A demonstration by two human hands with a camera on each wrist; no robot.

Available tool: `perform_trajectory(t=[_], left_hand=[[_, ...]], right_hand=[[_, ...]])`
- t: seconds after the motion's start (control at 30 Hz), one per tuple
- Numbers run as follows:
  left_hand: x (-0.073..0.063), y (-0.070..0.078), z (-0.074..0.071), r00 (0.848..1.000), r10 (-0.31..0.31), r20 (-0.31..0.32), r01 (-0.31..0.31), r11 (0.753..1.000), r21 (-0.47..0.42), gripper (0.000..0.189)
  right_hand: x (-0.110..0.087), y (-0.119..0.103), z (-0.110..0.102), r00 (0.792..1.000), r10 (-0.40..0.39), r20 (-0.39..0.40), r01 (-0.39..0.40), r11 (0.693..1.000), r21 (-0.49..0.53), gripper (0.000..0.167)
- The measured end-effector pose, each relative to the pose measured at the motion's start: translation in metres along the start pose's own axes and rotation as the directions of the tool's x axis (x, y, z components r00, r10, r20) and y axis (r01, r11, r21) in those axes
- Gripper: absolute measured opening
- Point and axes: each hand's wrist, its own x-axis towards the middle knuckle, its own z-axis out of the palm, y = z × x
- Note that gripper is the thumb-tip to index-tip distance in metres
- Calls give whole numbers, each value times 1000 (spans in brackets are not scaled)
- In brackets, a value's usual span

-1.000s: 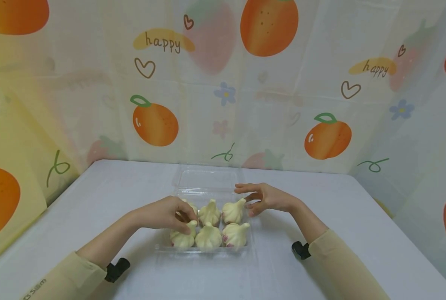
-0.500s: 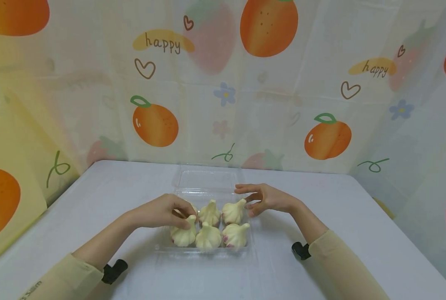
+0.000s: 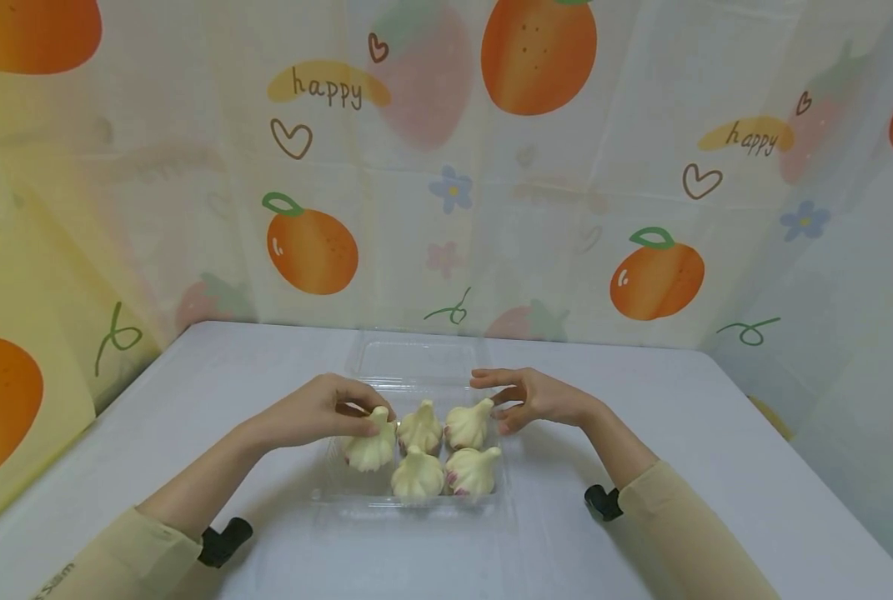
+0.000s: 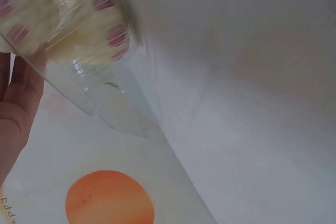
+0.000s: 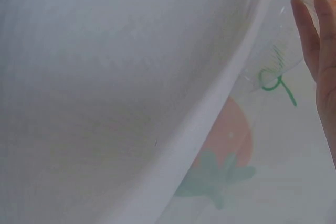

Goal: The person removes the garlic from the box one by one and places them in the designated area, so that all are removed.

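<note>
In the head view, my left hand pinches a pale garlic bulb near its stem, above the front left of a clear plastic box. Other garlic bulbs stand in the box: one at front middle, a purple-marked one at front right, and two behind them. My hand covers the back left corner. At the box's right side is my right hand, fingers loosely spread beside the back right bulb; whether they touch the box is unclear. The left wrist view shows purple-streaked bulbs through clear plastic.
The box's clear lid lies folded back behind it on the white table. A fruit-printed cloth hangs along the table's far edge and both sides. A dark wrist camera sits below the left sleeve, another by the right.
The left hand has taken hold of the front left garlic bulb and raised it, moving up and slightly back. The right hand stays where it was.
</note>
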Motion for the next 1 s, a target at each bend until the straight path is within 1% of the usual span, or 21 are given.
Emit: perform_trajectory(t=[0.17,0.3,0.4,0.47,0.67,0.83,1.0], left_hand=[[-1,2,-5,997,1,-71,-1,1000,-4,20],[-2,3,-8,992,-15,-124,11,999,-34,22],[-4,4,-12,985,-44,-164,34,997,-63,22],[-6,5,-15,981,-55,-188,43,997,-68,21],[-12,9,-26,963,-74,-258,53,995,-84,24],[-16,12,-36,944,-81,-319,55,994,-91,26],[-19,11,-44,923,-95,-372,61,993,-100,24]], right_hand=[[0,0,0,1000,-1,0,1,1000,-2,77],[0,-1,0,1000,-1,1,1,1000,0,77],[0,-1,1,1000,0,1,0,1000,-1,77],[0,-1,1,1000,2,1,-2,1000,-5,77],[0,0,0,1000,9,-1,-9,1000,-7,77],[0,0,0,1000,14,-2,-14,1000,-2,78],[0,0,0,1000,13,-2,-13,1000,4,78]])
